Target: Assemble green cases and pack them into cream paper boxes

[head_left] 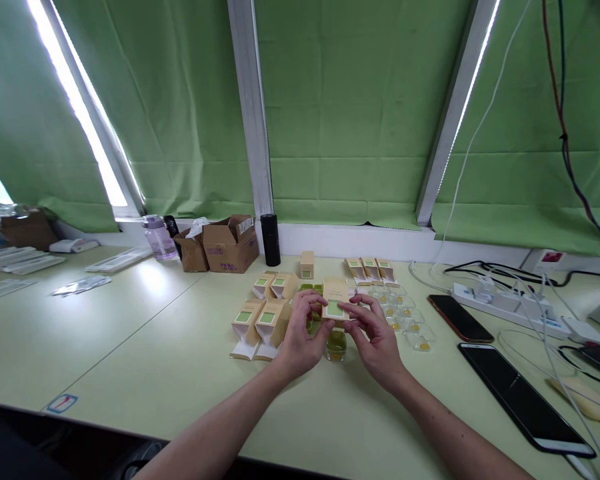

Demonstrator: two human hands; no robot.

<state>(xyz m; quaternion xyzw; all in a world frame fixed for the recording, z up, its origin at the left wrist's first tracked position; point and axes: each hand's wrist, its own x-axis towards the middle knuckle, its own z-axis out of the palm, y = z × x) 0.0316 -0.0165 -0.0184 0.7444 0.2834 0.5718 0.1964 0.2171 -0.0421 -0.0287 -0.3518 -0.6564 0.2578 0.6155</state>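
Both my hands hold a small tan carton (335, 298) with a green label above the table's middle. My left hand (300, 337) grips its left side with curled fingers. My right hand (375, 337) pinches its right side. Under the carton stands a small bottle of green liquid (336, 347). Just left of my hands lie several open tan cartons (260, 323). Three more cartons (371, 270) lie behind, and clear plastic inserts (405, 320) with yellow pieces lie to the right.
Two brown cardboard boxes (230, 245), a clear water bottle (159, 238) and a black cylinder (271, 239) stand along the window sill. At right lie two phones (460, 318), a dark tablet (523, 393), a power strip (510, 307) and cables.
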